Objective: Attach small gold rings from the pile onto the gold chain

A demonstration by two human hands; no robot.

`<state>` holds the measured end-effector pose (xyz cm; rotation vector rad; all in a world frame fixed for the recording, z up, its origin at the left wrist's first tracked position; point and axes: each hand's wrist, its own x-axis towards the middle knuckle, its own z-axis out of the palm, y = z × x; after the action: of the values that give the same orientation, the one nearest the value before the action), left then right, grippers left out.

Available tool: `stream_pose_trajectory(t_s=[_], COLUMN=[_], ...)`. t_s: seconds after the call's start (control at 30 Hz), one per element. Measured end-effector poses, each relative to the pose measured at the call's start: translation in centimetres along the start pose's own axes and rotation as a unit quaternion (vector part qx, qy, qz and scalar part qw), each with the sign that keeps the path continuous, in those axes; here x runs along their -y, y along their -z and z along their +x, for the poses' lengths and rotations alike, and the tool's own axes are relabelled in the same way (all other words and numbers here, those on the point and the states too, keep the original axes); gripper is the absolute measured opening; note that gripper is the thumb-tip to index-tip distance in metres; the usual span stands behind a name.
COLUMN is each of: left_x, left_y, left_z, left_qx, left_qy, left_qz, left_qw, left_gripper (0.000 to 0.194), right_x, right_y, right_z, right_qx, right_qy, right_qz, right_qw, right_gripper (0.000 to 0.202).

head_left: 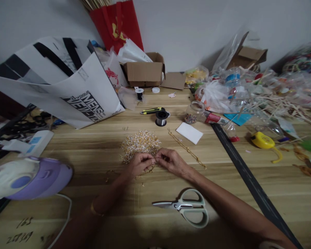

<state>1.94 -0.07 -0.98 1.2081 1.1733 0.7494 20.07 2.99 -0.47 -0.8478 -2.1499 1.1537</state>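
Note:
My left hand and my right hand meet fingertip to fingertip just in front of a pile of gold and clear beaded pieces. Both are closed in a pinch. What lies between the fingertips is too small to make out. Below my left fingers a short gold chain shows against the wooden table. A longer gold chain lies to the right of my right hand, beside a white card. Nearer to me rest scissors with pale green handles, their blades pointing left.
Behind the pile are a wire spool, a yellow and black cutter and a jar of beads. A purple and white iron stands at left, near a large white bag. A yellow tape measure lies right.

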Motion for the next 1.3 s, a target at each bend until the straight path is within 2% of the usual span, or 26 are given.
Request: stream_pose_trajectory(t_s=[0.53,1.3], left_x=[0.3,0.32], left_y=[0.04,0.2], left_z=[0.02,-0.01], left_qx=[0.003,0.007], left_qy=[0.004,0.003], left_qz=[-0.033,-0.02], left_qw=[0.999,1.0], left_gripper=[0.035,0.035], right_x=[0.22,0.41], right_y=[0.05,0.18], right_z=[-0.08,-0.03], right_qx=[0.002,-0.006], right_qy=[0.005,0.011], right_qz=[-0.008,-0.027], right_qw=[1.0,1.0], right_gripper=[0.009,0.008])
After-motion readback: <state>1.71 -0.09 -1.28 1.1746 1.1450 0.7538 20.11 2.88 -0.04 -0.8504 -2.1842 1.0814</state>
